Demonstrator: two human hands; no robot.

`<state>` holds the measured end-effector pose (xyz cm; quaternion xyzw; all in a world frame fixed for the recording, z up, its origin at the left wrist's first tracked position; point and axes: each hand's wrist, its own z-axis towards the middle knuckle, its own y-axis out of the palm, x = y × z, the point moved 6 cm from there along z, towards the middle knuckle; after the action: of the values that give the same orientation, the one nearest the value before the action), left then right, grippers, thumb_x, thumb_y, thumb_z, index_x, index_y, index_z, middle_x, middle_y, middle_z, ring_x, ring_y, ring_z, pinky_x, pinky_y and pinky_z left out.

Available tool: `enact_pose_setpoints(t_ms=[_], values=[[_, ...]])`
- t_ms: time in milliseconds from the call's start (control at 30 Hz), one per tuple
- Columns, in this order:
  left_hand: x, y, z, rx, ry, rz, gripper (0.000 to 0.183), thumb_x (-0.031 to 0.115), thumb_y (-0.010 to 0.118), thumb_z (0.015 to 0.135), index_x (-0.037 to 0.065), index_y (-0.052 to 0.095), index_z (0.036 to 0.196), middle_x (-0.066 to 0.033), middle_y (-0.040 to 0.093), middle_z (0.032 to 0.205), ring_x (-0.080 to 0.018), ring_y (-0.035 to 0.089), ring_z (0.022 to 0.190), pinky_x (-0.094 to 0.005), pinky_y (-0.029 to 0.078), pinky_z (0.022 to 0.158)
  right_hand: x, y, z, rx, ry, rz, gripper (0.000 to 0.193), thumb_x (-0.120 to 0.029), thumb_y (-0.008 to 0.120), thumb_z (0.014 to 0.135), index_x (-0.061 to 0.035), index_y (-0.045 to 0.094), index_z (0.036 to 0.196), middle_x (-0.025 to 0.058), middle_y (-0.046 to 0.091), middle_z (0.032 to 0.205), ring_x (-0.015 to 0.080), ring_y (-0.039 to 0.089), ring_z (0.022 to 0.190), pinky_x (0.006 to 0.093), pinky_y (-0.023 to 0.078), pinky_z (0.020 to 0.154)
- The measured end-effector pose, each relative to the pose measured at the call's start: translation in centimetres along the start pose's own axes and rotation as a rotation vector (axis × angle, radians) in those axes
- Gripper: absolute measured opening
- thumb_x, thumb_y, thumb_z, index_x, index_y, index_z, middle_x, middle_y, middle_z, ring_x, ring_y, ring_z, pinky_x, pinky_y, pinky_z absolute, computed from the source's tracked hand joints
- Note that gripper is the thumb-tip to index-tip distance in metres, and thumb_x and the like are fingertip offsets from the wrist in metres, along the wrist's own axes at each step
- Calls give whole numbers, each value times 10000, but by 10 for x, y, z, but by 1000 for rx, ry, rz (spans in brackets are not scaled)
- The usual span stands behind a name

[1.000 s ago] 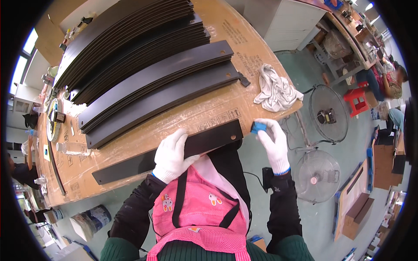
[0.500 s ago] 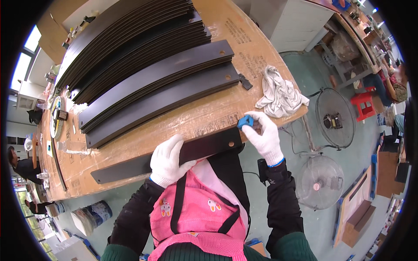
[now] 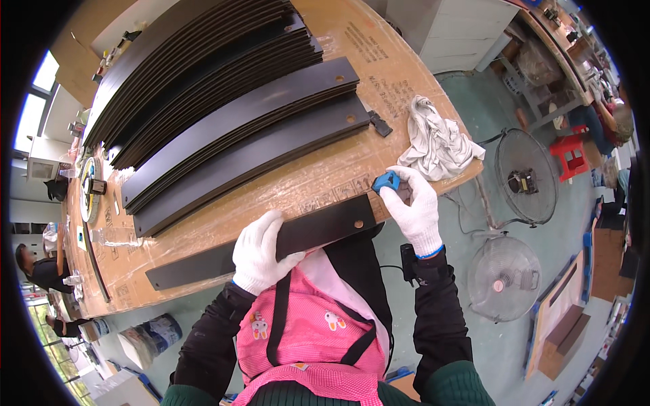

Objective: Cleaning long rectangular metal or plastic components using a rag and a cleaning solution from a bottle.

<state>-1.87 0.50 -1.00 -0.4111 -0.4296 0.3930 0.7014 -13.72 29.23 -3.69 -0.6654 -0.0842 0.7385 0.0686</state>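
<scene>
My left hand (image 3: 261, 252), in a white glove, grips a long dark flat board (image 3: 318, 229) near its middle, thumb on the near edge. The board lies along the table's front edge and has a round hole near its right end. A small blue block-shaped tool (image 3: 386, 181) is pinched between the thumb and fingers of my gloved right hand (image 3: 414, 211). This hand is just beyond the board's right end, with the tool apart from the board. The tool's underside is hidden.
Stacks of similar dark boards (image 3: 250, 149) cover the back of the cardboard-covered table (image 3: 196, 254). A white cloth (image 3: 437, 142) and a small dark piece (image 3: 380, 123) lie at the right. Two fans (image 3: 504, 279) stand on the floor to the right, near a red stool (image 3: 569, 157).
My right hand has moved the blue tool slightly up and away from the board's right end, turning it a little. My left hand keeps its hold on the board.
</scene>
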Motion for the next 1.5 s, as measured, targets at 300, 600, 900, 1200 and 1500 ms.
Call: enact_pose_setpoints(t_ms=[300, 600, 900, 1200, 1500], values=[[-1, 1, 2, -24, -29, -17, 786, 351, 911, 665, 2, 609, 1302, -180, 624, 1380, -387, 620, 1229, -478, 515, 1021, -8, 2, -4, -142, 14, -127, 352, -123, 801, 839, -14, 713, 1162, 55, 696, 908, 103, 625, 712, 280, 522, 657], [1, 1, 5, -37, -30, 1, 796, 347, 910, 660, 7, 608, 1314, -178, 625, 1378, -378, 633, 1215, -468, 525, 1012, -10, 0, -6, -81, 59, -176, 320, -134, 796, 842, -51, 727, 1144, 50, 686, 866, 141, 612, 659, 310, 521, 658], [-2, 3, 3, -38, -27, 0, 794, 344, 907, 667, 6, 610, 1321, -175, 626, 1377, -373, 620, 1243, -465, 512, 1038, 4, -36, -97, -46, 104, -200, 283, -38, 777, 854, -42, 717, 1130, 45, 713, 985, 130, 691, 889, 275, 543, 769], [58, 10, 82, 47, -9, -155, 759, 340, 907, 709, -22, 614, 1308, -182, 621, 1358, -374, 619, 1231, -447, 506, 1047, 14, -73, -137, 290, 301, 89, 372, 26, 707, 935, 42, 626, 1298, 72, 708, 1125, 128, 678, 1005, 279, 542, 928], [105, 60, 172, 53, -26, -201, 788, 489, 807, 791, -54, 550, 1301, -254, 497, 1410, -437, 428, 1389, -569, 290, 1216, -1, -70, -143, 452, 276, 84, 358, -21, 681, 972, 24, 628, 1322, 79, 698, 1154, 122, 657, 1012, 263, 532, 884]])
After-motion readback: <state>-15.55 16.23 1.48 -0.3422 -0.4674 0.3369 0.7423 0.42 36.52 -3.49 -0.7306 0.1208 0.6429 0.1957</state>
